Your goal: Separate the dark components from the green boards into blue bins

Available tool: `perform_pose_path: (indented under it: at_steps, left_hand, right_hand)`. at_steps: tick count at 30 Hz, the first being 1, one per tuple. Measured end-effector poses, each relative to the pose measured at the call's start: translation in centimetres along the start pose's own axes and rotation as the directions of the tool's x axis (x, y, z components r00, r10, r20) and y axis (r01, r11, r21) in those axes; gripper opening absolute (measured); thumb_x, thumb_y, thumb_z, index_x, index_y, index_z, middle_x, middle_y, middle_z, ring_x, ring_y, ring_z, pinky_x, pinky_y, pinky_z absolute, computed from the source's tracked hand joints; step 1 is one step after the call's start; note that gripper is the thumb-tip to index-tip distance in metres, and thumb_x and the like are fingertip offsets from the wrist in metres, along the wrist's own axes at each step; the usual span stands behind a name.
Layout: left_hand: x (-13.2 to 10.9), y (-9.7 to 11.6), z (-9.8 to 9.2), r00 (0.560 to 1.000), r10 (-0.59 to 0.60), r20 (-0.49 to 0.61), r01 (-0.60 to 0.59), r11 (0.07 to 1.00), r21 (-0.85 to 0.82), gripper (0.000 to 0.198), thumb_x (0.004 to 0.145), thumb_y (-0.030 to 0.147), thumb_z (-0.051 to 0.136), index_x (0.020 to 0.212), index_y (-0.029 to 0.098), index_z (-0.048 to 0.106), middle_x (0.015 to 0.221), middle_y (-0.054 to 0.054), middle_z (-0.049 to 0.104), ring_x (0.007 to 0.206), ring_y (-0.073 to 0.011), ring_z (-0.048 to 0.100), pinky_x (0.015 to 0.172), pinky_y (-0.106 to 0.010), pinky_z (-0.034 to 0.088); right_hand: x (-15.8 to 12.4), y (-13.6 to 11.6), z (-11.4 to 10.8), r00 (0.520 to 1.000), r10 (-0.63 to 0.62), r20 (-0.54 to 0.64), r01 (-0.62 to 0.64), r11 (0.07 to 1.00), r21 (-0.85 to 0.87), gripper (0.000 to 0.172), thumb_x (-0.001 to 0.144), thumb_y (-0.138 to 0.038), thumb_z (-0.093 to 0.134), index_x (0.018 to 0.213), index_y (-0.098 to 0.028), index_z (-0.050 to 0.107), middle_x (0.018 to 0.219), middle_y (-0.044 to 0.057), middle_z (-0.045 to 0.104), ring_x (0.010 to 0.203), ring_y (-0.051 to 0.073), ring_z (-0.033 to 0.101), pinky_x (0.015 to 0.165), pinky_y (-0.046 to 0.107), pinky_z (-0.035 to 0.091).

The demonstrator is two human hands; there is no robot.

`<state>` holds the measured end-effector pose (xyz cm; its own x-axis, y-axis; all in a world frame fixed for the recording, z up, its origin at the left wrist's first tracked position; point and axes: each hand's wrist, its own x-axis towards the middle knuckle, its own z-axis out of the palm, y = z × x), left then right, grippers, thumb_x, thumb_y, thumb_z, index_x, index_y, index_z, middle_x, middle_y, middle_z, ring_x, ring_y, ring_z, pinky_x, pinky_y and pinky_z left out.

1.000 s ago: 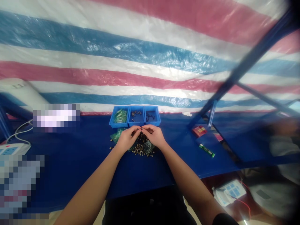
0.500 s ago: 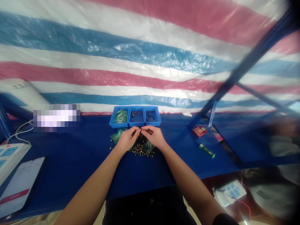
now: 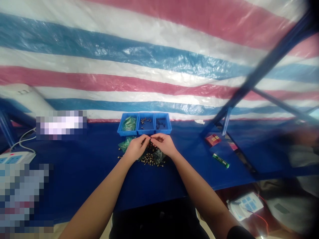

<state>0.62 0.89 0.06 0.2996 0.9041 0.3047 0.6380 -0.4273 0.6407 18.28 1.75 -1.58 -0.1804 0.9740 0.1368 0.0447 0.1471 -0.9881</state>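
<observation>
My left hand [image 3: 136,148] and my right hand [image 3: 163,144] meet fingertip to fingertip over a pile of small parts. Both are closed in a pinch; whatever sits between the fingers is too small to make out. Below them lies a heap of small brass-coloured metal pieces [image 3: 151,160], with a clear plastic bag [image 3: 159,156] at its right side. A green packet [image 3: 124,144] lies left of the heap, partly behind my left hand. Dark and reddish bits show between the hands.
Behind my hands stand three joined blue bins: green packets [image 3: 129,123] at left, brass pieces [image 3: 145,122] in the middle, dark thin pieces [image 3: 160,124] at right. A red box [image 3: 213,140] and green tube [image 3: 220,160] lie right, near a blue metal post [image 3: 226,121]. A power strip [image 3: 17,158] is left.
Both hands stay pinched together over the pile, with only slight finger movement. The whole view has shifted very slightly.
</observation>
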Motion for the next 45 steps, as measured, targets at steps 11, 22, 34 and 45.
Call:
perform_pose_path:
  at_steps: [11,22,34,45]
  left_hand:
    - [0.0,-0.1,0.2,0.999,-0.002,-0.042,0.004,0.998,0.060,0.038,0.099,0.042,0.033,0.077,0.021,0.055,0.064,0.001,0.059,0.059,-0.0148,0.058,0.059,-0.024,0.040]
    - [0.0,-0.6,-0.3,0.978,-0.042,-0.203,0.068,0.990,0.123,0.038,0.097,0.041,0.037,0.067,0.020,0.048,0.054,0.003,0.046,0.050,-0.0121,0.047,0.053,-0.023,0.033]
    - [0.2,-0.2,-0.2,0.985,-0.053,-0.162,0.073,0.990,0.123,0.030,0.095,0.042,0.040,0.093,0.022,0.061,0.067,0.001,0.063,0.056,-0.0148,0.057,0.056,-0.024,0.039]
    - [0.7,-2.5,-0.2,0.991,0.110,0.081,-0.130,0.941,0.314,0.021,0.088,0.033,0.050,0.089,0.021,0.066,0.068,-0.004,0.063,0.069,-0.0217,0.060,0.063,-0.030,0.041]
  right_hand:
    - [0.4,-0.9,0.2,0.998,0.060,0.030,-0.062,0.996,0.069,0.027,0.075,-0.036,0.070,0.092,-0.015,0.071,0.069,0.003,0.069,0.054,0.013,0.062,0.055,0.028,0.054]
    - [0.9,0.0,-1.4,0.976,-0.216,-0.031,0.187,0.901,-0.392,0.023,0.085,-0.028,0.058,0.101,-0.023,0.074,0.095,0.004,0.074,0.079,0.018,0.067,0.079,0.034,0.054]
    - [0.8,0.4,-1.2,0.955,-0.207,0.214,0.295,0.555,-0.778,0.021,0.084,-0.018,0.059,0.099,-0.020,0.073,0.094,0.008,0.072,0.087,0.023,0.059,0.087,0.037,0.044]
    - [0.8,1.1,-1.5,0.958,-0.187,0.217,0.286,0.580,-0.763,0.021,0.087,-0.021,0.058,0.103,-0.021,0.072,0.095,0.008,0.070,0.090,0.022,0.060,0.090,0.038,0.042]
